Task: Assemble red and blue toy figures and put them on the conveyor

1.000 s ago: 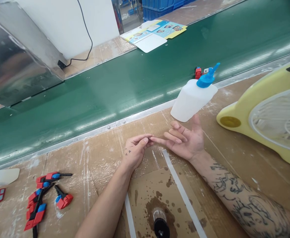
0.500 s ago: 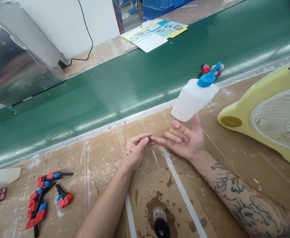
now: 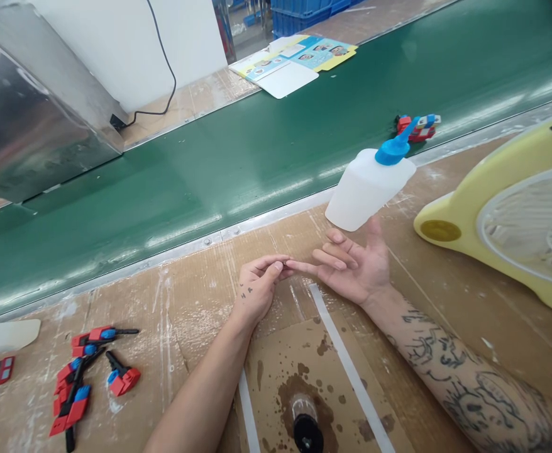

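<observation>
My left hand is closed in a pinch, its thumb and fingertips meeting the tip of one outstretched finger of my right hand. A tiny dark spot shows at that pinch; what it is I cannot make out. My right hand lies palm up with its fingers apart, the middle ones bent. Just beyond it stands a white squeeze bottle with a blue nozzle. Below the hands, a small jar with a black cap sits on a stained cardboard sheet with white tape strips.
Several red, blue and black toy parts lie at the left. A green conveyor belt crosses behind, carrying a red and blue toy piece. A yellow fan stands at the right. Printed card overhangs the belt's far edge.
The red and blue toy piece on the belt has shifted to the right, behind the bottle's nozzle. Both hands have stayed in the same place.
</observation>
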A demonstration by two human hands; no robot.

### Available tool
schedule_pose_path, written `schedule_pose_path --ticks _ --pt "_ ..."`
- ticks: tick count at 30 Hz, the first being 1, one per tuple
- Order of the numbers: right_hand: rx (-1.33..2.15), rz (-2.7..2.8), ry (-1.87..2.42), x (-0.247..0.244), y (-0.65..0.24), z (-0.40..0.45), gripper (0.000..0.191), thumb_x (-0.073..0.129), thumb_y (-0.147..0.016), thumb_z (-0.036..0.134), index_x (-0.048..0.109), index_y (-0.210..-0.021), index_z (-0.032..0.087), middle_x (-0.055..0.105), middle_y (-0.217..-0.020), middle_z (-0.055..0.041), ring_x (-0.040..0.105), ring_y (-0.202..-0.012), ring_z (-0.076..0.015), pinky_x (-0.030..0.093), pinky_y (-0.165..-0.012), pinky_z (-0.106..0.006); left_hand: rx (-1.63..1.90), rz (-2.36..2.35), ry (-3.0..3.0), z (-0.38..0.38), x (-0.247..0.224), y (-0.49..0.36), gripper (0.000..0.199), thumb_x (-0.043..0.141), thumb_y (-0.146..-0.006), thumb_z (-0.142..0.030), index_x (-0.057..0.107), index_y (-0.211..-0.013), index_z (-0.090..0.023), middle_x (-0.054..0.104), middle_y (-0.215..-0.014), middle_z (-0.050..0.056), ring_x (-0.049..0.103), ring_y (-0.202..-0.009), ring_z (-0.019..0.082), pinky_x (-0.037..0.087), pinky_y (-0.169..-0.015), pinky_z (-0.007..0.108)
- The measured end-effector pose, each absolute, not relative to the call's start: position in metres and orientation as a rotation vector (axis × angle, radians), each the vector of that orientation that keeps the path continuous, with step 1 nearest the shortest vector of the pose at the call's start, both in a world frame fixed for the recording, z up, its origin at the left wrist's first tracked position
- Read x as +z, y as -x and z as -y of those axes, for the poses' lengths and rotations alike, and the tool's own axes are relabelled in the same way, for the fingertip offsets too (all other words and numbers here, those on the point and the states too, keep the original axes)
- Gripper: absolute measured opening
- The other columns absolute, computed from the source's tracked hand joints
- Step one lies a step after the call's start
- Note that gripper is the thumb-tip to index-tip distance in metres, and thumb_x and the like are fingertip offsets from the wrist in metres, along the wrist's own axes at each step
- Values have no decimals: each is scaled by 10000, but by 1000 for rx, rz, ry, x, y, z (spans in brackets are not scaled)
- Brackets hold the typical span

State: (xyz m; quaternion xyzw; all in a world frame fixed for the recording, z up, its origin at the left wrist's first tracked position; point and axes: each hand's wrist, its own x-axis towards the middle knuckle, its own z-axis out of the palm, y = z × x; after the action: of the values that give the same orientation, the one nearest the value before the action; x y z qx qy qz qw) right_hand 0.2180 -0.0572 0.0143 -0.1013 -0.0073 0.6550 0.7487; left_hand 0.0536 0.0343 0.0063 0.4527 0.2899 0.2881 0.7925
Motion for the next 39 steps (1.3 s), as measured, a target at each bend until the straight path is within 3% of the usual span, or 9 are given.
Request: schedule_pose_path --ticks 13,21,39 --pt "1405 11 249 13 -212 55 490 593 -785 722 613 -729 235 339 -400 110 450 -444 -139 335 -1093 -630 559 -603 -993 -34 4 -52 213 771 -776 -311 775 -923 -156 752 -963 95 695 -874 178 555 -869 313" --pt "1425 33 235 13 -213 56 497 571 -798 721 624 -748 229 323 -403 115 446 -452 -129 305 -1102 -639 635 -605 -866 -35 5 -54 162 791 -744 -283 770 -852 -164 737 -880 63 677 -822 152 558 -782 267" --pt "1445 50 240 12 -214 57 536 544 -809 736 620 -754 208 319 -410 118 450 -465 -119 280 -1103 -667 641 -566 -956 -35 3 -52 104 733 -813 -236 758 -873 -155 720 -878 59 662 -828 138 544 -811 263"
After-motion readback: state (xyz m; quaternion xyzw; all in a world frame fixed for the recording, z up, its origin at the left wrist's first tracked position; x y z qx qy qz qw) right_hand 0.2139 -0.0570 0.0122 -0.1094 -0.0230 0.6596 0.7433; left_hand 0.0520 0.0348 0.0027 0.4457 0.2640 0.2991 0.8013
